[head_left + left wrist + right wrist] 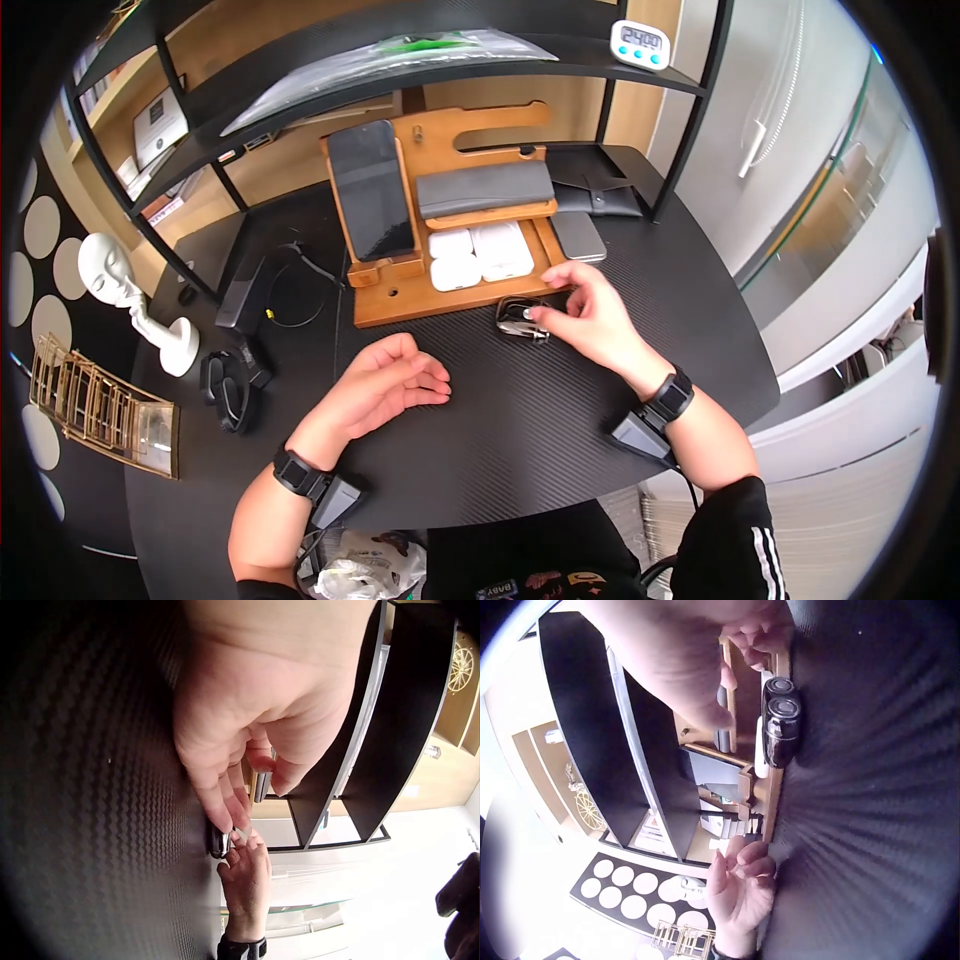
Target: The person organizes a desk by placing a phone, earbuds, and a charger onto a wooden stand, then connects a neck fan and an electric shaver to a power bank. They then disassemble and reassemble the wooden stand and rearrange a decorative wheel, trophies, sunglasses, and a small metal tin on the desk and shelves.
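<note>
A small glossy black electric shaver with two round silver heads lies on the black desk, at the front edge of a wooden organizer stand. My right hand is over it, thumb and fingers spread apart; in the head view the thumb tip overlaps the shaver, while the right wrist view shows the thumb to one side of it. My left hand hovers near the desk to the left, fingers loosely curled with nothing in them. The stand bears a phone, a grey case and white cases.
Right of the stand lie a grey slab and a dark flap pouch. Cables and a black strap are at left, beside a white face figurine and a gold wire rack. A shelf with a timer overhangs the back.
</note>
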The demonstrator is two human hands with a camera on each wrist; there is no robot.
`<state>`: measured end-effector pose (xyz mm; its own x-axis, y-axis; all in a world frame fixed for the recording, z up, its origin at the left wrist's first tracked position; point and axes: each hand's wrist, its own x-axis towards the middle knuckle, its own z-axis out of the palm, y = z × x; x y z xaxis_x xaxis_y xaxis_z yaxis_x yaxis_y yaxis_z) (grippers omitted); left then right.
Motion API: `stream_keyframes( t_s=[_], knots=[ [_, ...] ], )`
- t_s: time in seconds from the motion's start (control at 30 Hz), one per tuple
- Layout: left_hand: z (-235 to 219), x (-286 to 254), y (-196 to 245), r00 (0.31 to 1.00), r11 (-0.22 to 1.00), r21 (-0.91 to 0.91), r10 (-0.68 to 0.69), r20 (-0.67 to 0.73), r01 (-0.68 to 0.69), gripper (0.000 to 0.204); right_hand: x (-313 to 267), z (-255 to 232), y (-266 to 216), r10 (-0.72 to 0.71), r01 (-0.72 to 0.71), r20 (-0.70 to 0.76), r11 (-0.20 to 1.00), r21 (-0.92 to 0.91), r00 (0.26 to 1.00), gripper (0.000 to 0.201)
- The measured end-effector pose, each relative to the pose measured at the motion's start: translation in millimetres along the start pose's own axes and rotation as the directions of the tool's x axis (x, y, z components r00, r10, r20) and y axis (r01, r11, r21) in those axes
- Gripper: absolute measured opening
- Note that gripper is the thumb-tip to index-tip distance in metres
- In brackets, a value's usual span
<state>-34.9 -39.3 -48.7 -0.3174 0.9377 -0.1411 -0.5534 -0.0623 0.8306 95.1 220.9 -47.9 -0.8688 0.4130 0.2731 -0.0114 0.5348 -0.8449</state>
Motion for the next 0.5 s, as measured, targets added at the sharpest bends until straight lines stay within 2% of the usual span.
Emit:
stream_keyframes(
  t_s=[0.03, 0.1, 0.13, 0.17, 0.23, 0.37, 0.43, 0.5],
  knots=[
    [0.0, 0.4, 0.4, 1.0, 1.0, 0.008, 0.008, -0.012, -0.008, 0.016, -1.7, -2.4, -6.8, 0.022, -0.017, 0.06, 0.997, -0.08, 0.998, 0.05],
    [0.0, 0.9, 0.5, 1.0, 1.0, 0.015, 0.004, -0.008, -0.004, 0.016, -6.0, -2.5, -13.1, -0.056, 0.076, 0.14, 0.987, -0.139, 0.989, 0.053],
    [0.6, 0.9, 0.6, 1.0, 1.0, 0.021, 0.006, -0.014, -0.005, 0.016, -6.5, -3.4, -17.9, -0.009, 0.043, 0.201, 0.985, -0.164, 0.98, 0.056],
    [0.7, 0.5, 0.8, 1.0, 1.0, 0.027, 0.009, -0.021, -0.008, 0.016, -7.4, -2.2, -16.9, -0.005, 0.04, 0.202, 0.985, -0.168, 0.979, 0.056],
    [-0.2, 0.5, 0.4, 1.0, 1.0, 0.022, 0.009, -0.017, -0.009, 0.015, -9.2, 0.3, -12.5, -0.085, 0.12, 0.178, 0.973, -0.197, 0.98, 0.058],
    [0.4, 0.4, 0.7, 0.999, 0.999, 0.035, 0.007, -0.035, -0.006, 0.015, -9.1, 2.2, -12.2, -0.107, 0.151, 0.19, 0.96, -0.235, 0.976, 0.059],
    [-0.7, 0.8, -0.1, 1.0, 1.0, 0.029, 0.011, -0.025, -0.01, 0.014, -9.1, 2.3, -13.7, -0.099, 0.149, 0.192, 0.954, -0.262, 0.976, 0.06],
    [1.3, 0.0, 1.0, 0.999, 0.998, 0.056, 0.012, -0.051, -0.01, 0.014, -10.5, 2.2, -20.0, -0.03, 0.083, 0.19, 0.957, -0.278, 0.981, 0.058]
  ],
)
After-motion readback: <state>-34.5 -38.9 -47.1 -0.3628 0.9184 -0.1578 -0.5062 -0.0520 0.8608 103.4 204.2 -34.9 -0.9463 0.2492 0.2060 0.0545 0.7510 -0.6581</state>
